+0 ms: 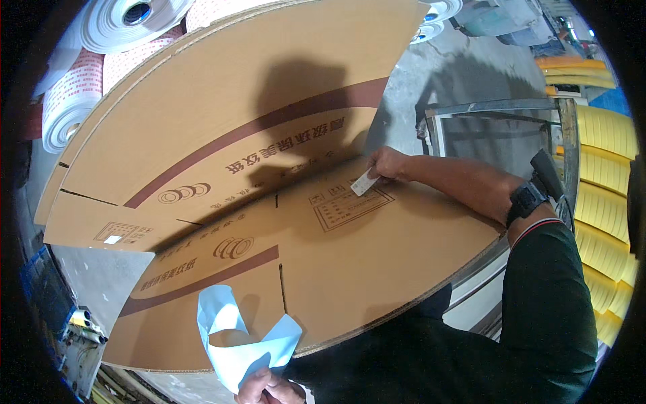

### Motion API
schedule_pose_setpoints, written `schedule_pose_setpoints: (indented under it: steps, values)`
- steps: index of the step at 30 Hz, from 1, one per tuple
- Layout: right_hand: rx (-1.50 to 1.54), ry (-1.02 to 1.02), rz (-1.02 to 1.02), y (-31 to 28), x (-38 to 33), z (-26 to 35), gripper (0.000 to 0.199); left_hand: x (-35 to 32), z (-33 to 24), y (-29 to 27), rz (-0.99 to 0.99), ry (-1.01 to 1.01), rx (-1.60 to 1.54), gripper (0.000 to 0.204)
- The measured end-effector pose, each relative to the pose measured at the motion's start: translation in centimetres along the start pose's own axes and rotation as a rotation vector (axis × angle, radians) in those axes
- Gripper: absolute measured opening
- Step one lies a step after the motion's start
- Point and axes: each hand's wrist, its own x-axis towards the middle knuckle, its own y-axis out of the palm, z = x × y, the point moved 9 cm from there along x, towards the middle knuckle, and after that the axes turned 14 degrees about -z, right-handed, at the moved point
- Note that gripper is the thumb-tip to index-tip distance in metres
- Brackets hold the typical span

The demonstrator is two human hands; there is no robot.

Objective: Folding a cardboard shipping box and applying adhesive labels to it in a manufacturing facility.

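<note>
My right hand (390,164) pinches a small white label (364,183) by one end. It lies over the printed frame (353,210) on a large flat brown cardboard sheet (404,232); whether it is stuck down I cannot tell. At the sheet's near edge my left hand (270,389) is closed on a light-blue strip of label backing paper (235,355), which curls up in loops above the fingers. Behind, an upright-leaning cardboard panel (202,87) meets the sheet along a dark crease. That panel has a small white label (112,240) in its lower left printed frame.
White rolls of sheet material (74,94) stand behind the cardboard at the far left. A metal frame (498,106) with a dark handle is on the right, beside stacked yellow foam-like pieces (605,195). A blue crate (47,289) sits at the left edge.
</note>
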Motion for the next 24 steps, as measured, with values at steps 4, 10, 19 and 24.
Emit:
schedule_pose_setpoints:
  steps: [4,10,19,24]
  values:
    - [-0.025,-0.017,0.022,0.0,0.0,-0.1,0.013,1.3,-1.5,0.7,0.098,0.058,-0.036,0.013]
    - [-0.371,-0.039,0.031,-0.4,-0.9,1.6,0.028,1.3,-2.2,1.2,0.213,0.121,0.020,0.013]
    - [-0.345,0.022,0.037,-0.3,-1.8,2.7,0.024,1.6,-2.6,1.4,0.200,0.148,0.016,0.012]
    - [-0.456,-0.037,0.104,0.3,-2.0,3.1,0.020,1.4,-2.4,1.4,0.207,0.141,0.022,0.012]
